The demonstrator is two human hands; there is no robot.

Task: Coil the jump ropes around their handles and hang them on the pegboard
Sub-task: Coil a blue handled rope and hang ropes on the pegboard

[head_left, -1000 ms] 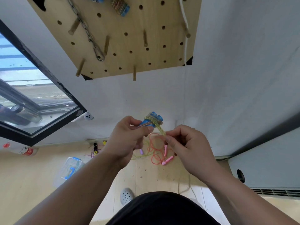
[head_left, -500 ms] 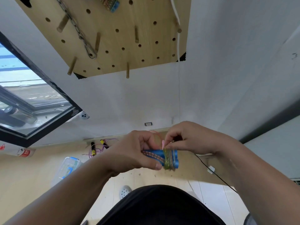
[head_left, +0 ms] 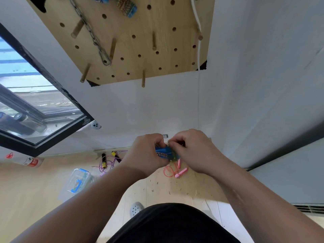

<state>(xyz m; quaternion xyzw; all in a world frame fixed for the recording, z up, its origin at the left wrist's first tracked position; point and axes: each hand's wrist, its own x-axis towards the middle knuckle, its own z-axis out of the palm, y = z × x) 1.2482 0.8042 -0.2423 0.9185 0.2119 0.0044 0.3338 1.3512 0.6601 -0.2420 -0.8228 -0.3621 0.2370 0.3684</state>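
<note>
gripping the blue handles (head_left: pixel 164 152) steady, the left hand (head_left: pixel 146 155) braces them while the right hand (head_left: pixel 194 151) pinches the cord, likely to tuck its end.

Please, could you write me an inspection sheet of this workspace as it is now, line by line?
Surface: pale wooden floor, scattered specks.
Job's things: blue-handled jump rope held in both hands; pink jump rope and purple jump rope loose on floor; coiled rope bundle hanging on wooden pegboard.
Clutter: clear plastic box, red-labelled bottle, grey perforated shoe, metal chain on pegboard.
Grippers: left hand grips the handles; right hand pinches its rope.
Cables: white cord down pegboard's right edge.
Surroundings: white wall, black-framed window.
</note>
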